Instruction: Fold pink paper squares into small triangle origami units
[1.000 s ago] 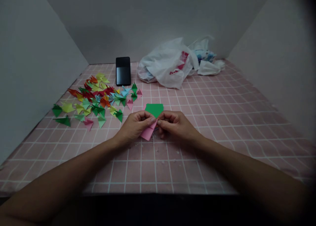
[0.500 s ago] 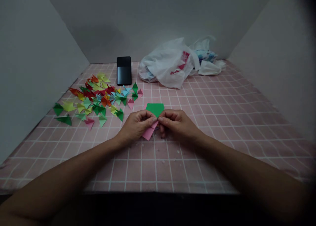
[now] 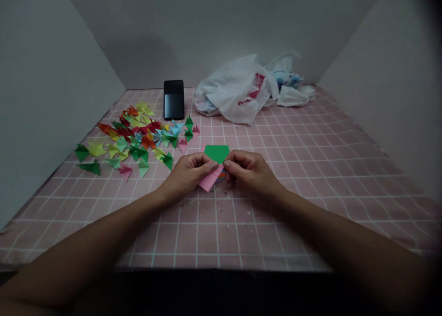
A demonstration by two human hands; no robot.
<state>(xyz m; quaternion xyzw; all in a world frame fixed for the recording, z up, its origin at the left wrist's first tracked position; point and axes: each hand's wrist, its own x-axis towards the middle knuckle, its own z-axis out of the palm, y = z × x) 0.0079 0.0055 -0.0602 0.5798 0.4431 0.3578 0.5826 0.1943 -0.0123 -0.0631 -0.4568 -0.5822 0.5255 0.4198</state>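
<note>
A small pink paper (image 3: 208, 181) is pinched between my left hand (image 3: 188, 173) and my right hand (image 3: 247, 171) just above the pink checked tablecloth (image 3: 311, 168). Both hands meet at the paper's upper edge, thumbs and forefingers closed on it. Its lower corner points down and to the left. Right behind my fingers lies a green paper sheet (image 3: 217, 152), flat on what looks like a small stack of coloured sheets. My fingers hide the fold line.
A spread of several folded paper pieces (image 3: 134, 138) in red, yellow, green, blue and pink covers the left of the table. A black phone (image 3: 173, 99) stands at the back. White plastic bags (image 3: 241, 90) lie back right. Grey walls close three sides.
The pink paper has shifted slightly: my hands moved a little up and away, and the right fingers slid along the paper's edge. Nothing else moved.
</note>
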